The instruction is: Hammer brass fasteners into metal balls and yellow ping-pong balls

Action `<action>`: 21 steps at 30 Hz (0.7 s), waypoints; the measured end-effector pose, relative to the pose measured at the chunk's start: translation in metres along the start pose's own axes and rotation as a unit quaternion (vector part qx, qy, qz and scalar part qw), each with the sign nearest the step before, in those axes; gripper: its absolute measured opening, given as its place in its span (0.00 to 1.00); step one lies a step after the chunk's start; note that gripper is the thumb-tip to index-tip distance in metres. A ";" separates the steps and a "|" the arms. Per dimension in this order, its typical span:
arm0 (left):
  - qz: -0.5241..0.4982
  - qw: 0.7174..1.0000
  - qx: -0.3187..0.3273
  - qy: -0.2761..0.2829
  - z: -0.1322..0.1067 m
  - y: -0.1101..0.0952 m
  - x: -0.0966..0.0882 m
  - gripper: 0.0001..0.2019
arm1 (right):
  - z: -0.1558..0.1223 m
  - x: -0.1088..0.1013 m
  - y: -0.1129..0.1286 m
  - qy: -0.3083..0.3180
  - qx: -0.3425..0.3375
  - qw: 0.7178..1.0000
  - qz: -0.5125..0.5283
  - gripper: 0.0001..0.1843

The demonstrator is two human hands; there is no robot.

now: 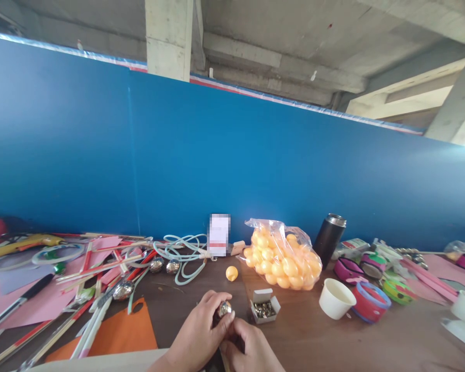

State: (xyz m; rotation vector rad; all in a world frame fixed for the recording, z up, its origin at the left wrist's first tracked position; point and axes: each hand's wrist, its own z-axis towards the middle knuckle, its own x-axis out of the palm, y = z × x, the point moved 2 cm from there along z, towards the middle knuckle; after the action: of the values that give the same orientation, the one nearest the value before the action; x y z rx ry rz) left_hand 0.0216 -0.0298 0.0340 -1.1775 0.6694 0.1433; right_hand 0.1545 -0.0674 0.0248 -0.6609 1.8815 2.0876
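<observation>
My left hand (201, 330) is closed around a shiny silver ball (224, 308), its thumb and fingers on either side of it. Against it, low in the view, my right hand (251, 347) has its fingers bent and pinched together just below the ball. Whatever sits between those right fingertips is hidden. A small open box (265, 319) of shiny metal pieces stands just beyond my right hand. Farther back lies a single orange ball (231, 273), near a clear plastic bag (282, 258) full of similar orange balls.
Silver balls (123, 289), sticks and an orange sheet (120, 330) lie at left, with a yellow glue gun (23, 245) behind. A pale cord (184, 248) carries a badge (219, 235). Rightward are a black bottle (328, 240), a white paper cup (336, 299) and tape rolls.
</observation>
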 end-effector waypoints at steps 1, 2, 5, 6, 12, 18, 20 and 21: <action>0.000 1.000 0.000 0.000 0.000 0.001 0.000 0.17 | 0.000 0.000 0.000 -0.001 -0.001 1.000 -0.001 0.07; 0.000 1.000 0.000 -0.001 0.000 0.001 0.000 0.17 | 0.000 -0.001 0.000 -0.001 -0.001 1.000 -0.001 0.07; -0.003 1.000 -0.001 -0.003 0.001 0.002 0.001 0.17 | 0.000 -0.001 0.001 0.004 0.003 1.000 0.000 0.07; -0.004 1.000 -0.002 -0.003 0.001 0.002 0.001 0.17 | 0.000 -0.001 0.002 0.004 0.002 1.000 -0.001 0.07; -0.004 1.000 -0.001 -0.001 0.000 0.001 0.001 0.17 | 0.000 0.000 0.003 -0.003 -0.001 1.000 -0.006 0.08; 0.001 1.000 -0.005 0.001 0.001 0.002 0.000 0.17 | 0.002 0.002 -0.003 -0.002 0.000 1.000 -0.009 0.08; 0.000 1.000 -0.004 0.000 0.001 0.002 0.000 0.17 | 0.003 0.001 -0.004 -0.003 -0.004 1.000 -0.011 0.08; 0.001 1.000 -0.002 -0.001 0.001 0.002 0.000 0.17 | 0.003 0.001 -0.004 -0.003 -0.007 1.000 -0.011 0.08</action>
State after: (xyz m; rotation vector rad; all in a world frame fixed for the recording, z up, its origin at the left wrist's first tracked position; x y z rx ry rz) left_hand 0.0215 -0.0280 0.0323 -1.1813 0.6681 0.1478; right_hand 0.1550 -0.0643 0.0211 -0.6744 1.8498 2.0900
